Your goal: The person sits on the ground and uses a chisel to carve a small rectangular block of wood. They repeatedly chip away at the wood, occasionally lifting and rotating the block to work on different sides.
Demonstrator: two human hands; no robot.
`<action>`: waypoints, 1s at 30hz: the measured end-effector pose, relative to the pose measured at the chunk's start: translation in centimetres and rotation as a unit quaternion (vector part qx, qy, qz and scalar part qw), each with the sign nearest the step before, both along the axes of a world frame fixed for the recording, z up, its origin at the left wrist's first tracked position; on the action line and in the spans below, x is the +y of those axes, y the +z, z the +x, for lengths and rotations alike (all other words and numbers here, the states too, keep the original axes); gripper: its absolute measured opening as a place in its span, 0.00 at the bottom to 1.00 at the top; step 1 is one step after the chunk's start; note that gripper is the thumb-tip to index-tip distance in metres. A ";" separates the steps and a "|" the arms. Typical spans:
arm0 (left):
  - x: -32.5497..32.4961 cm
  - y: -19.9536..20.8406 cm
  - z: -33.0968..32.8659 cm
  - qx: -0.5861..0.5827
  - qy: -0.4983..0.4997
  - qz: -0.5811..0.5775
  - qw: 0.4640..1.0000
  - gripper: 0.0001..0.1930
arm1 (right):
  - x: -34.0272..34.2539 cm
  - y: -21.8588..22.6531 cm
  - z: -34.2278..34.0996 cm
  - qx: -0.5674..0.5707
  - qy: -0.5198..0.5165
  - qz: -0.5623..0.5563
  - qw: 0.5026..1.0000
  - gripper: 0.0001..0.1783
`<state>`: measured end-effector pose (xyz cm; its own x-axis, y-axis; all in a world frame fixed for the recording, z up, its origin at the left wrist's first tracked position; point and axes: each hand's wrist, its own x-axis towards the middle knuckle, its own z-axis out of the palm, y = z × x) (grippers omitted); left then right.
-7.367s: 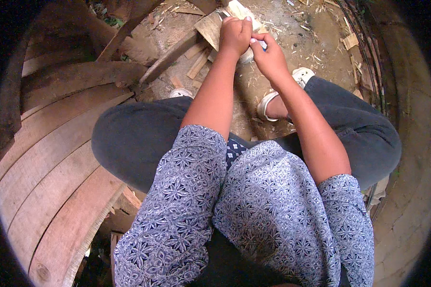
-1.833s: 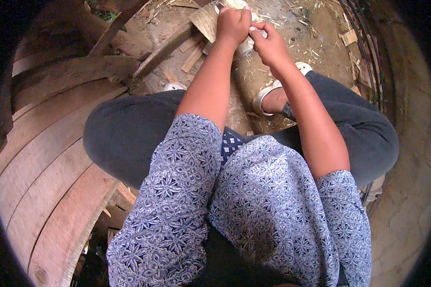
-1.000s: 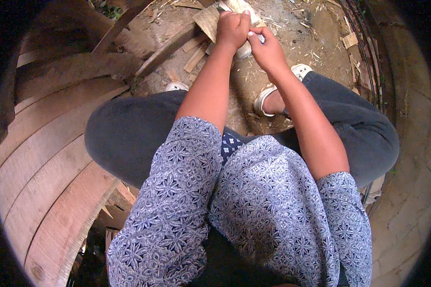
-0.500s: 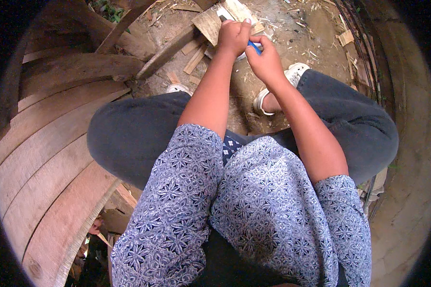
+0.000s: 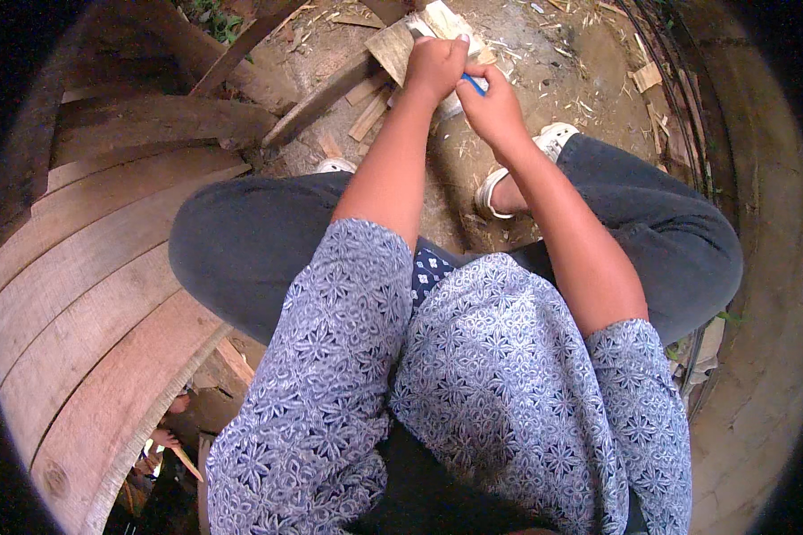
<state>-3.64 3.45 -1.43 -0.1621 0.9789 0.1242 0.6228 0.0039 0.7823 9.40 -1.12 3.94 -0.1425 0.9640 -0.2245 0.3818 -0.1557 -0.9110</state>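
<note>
Dirt ground littered with wood chips; both hands have slid nearer: left hand (image 5: 435, 64) clenched on a pale wood piece (image 5: 400, 46), right hand (image 5: 492, 109) gripping a blue-handled tool (image 5: 474, 83), probably a knife.

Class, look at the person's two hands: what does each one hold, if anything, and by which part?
The left hand presses on the near end of a pale wood piece. The right hand pinches a thin blue tool near one end; its kind cannot be told.

No packages in your view, no labels, no signs, no screens, near or far, left or right, nothing to log.
</note>
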 end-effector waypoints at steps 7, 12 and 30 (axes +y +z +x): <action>-1.6 0.5 0.8 -0.003 -0.032 0.056 0.998 0.27 | -1.6 1.1 0.7 -0.048 0.007 -0.020 0.999 0.16; 0.4 -0.2 -0.4 0.000 -0.001 0.071 0.997 0.27 | -0.1 0.1 -0.7 -0.038 0.007 0.030 0.999 0.17; -0.8 1.9 0.0 -0.001 -0.037 -0.056 0.998 0.33 | -1.0 0.9 0.4 -0.038 0.007 -0.027 0.999 0.20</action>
<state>-3.59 2.63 0.46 -0.0884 0.9960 0.0124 0.6233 0.0456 0.7806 9.77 -2.16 4.85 -0.1365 0.9482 -0.2869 0.4513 -0.1983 -0.8700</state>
